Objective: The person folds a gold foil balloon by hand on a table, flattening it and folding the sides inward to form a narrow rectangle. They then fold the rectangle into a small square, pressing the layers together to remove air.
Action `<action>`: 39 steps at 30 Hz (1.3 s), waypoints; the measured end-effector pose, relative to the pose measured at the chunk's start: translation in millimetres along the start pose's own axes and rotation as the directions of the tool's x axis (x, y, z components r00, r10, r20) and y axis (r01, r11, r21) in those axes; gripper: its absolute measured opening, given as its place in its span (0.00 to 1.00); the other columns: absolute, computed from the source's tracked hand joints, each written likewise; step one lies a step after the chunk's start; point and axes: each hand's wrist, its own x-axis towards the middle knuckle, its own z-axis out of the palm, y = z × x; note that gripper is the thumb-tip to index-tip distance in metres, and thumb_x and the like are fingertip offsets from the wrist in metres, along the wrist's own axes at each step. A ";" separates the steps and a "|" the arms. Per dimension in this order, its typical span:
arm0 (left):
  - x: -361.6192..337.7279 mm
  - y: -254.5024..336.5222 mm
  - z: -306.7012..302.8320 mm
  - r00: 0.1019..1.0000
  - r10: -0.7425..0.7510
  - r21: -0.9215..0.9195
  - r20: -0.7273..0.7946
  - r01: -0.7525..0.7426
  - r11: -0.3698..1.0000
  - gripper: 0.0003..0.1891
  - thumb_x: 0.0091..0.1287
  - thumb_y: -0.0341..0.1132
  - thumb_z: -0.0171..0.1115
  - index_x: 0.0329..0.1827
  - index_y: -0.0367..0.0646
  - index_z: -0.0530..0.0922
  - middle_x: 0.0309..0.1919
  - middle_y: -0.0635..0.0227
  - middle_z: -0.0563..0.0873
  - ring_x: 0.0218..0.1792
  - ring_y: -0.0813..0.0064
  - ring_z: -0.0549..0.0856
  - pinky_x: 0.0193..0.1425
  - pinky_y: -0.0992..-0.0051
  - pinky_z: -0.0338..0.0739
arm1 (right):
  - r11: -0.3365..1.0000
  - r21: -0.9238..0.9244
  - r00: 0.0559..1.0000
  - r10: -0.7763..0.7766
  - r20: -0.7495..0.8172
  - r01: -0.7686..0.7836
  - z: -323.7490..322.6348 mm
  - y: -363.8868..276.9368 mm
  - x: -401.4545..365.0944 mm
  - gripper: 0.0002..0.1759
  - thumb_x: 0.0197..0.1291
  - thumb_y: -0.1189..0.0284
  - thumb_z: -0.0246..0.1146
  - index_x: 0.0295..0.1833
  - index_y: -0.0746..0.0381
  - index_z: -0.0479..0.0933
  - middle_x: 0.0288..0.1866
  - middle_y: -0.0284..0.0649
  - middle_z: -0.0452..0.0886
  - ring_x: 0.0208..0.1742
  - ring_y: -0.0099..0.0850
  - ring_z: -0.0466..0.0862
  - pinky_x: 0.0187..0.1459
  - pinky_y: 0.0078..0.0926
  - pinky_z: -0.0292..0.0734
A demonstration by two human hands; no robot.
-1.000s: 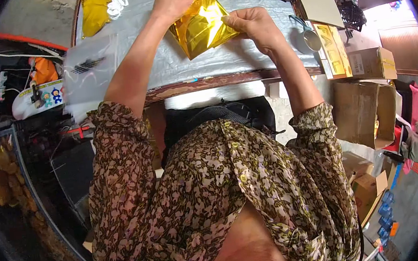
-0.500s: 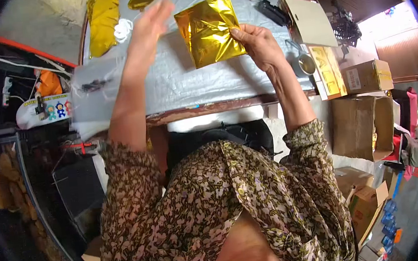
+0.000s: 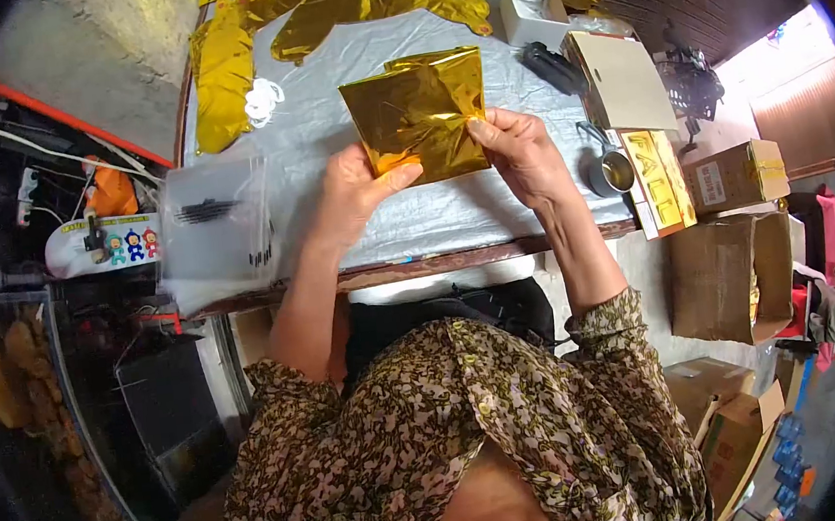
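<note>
A shiny gold foil balloon (image 3: 418, 110), folded flat into a rough square, is held up over the silver-covered table (image 3: 322, 99). My left hand (image 3: 362, 187) grips its lower left edge, the thumb lying across the front. At the lower right edge, my right hand (image 3: 517, 148) pinches the foil between thumb and fingers. The fingers behind the foil are partly hidden. Further back on the table lie more gold foil balloons (image 3: 383, 5), spread out flat. A coil of white ribbon (image 3: 264, 101) lies to the left of the folded foil.
Clear plastic bags (image 3: 218, 224) lie at the table's left front corner. On the right are a metal cup (image 3: 613, 173), a gold-lettered card (image 3: 659, 182), a black object (image 3: 552, 69), a white box (image 3: 532, 10) and a beige box (image 3: 621, 80). Cardboard boxes (image 3: 716, 277) stand beyond the right edge.
My left hand has come down from above the table's left side and taken hold of the foil's lower left edge. My right hand keeps its grip, and the foil is slightly lower.
</note>
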 end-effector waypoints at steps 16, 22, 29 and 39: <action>12.3 19.5 26.7 0.982 0.097 -0.193 -0.160 -0.127 0.973 0.13 0.77 0.32 0.70 0.60 0.35 0.84 0.54 0.67 0.89 0.52 0.80 0.86 0.60 0.75 0.81 | 0.990 -0.132 0.987 -0.065 -0.147 0.046 12.5 5.3 -10.5 0.10 0.75 0.72 0.68 0.51 0.69 0.88 0.43 0.36 0.91 0.43 0.21 0.87 0.49 0.21 0.81; 16.3 9.9 23.2 0.968 0.086 -0.150 -0.237 -0.123 0.981 0.10 0.77 0.32 0.70 0.56 0.37 0.86 0.49 0.70 0.91 0.48 0.82 0.87 0.55 0.76 0.81 | 0.949 -0.314 0.989 -0.076 -0.127 0.033 21.4 -6.2 -14.3 0.12 0.73 0.67 0.71 0.47 0.67 0.89 0.37 0.31 0.89 0.34 0.17 0.80 0.38 0.18 0.72; 27.1 -1.6 12.1 0.984 0.112 -0.167 -0.141 -0.135 0.977 0.10 0.76 0.30 0.70 0.56 0.36 0.86 0.49 0.67 0.92 0.49 0.78 0.89 0.56 0.74 0.84 | 0.772 -0.625 0.988 -0.156 -0.012 0.114 -3.9 -21.9 14.0 0.17 0.72 0.61 0.71 0.53 0.65 0.90 0.35 0.28 0.86 0.35 0.17 0.77 0.40 0.19 0.69; 49.7 -13.0 -10.8 0.978 -0.155 -0.245 -0.141 0.118 0.962 0.17 0.76 0.34 0.71 0.62 0.35 0.81 0.56 0.62 0.89 0.54 0.69 0.89 0.62 0.65 0.84 | 0.926 -0.374 0.974 -0.128 -0.185 0.051 -9.4 -1.1 47.1 0.13 0.70 0.73 0.71 0.31 0.65 0.85 0.24 0.32 0.83 0.26 0.22 0.80 0.32 0.25 0.77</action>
